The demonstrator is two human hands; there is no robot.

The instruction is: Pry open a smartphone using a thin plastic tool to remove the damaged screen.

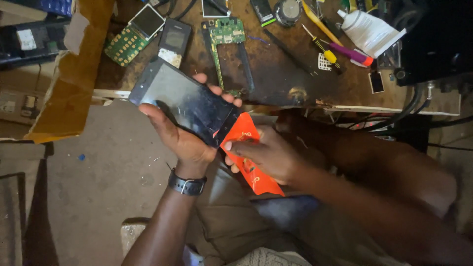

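A: So, the smartphone (185, 102) looks dark and flat, its black glass face up and smeared with scuffs and glare, lying slantwise in front of the workbench's (276, 74) near edge.

B: The left hand (180, 133) cradles it from below, thumb along the near side, fingertips curled over the far edge. A black watch strap (186, 184) circles that wrist.

A: The right hand (268, 155) is closed on an orange plastic card (249, 157), pinching it against the phone's lower corner. The card's top tucks behind that corner; whether it enters a seam is impossible to tell.

B: The hand covers the card's middle, and its markings are too blurred to make out. The right forearm fades into shadow.

A: Beyond, on the workbench, lie a green circuit board (225, 32), a keypad board (129, 40) and a yellow-handled screwdriver (322, 48); the white bottle (368, 30) is partly covered.
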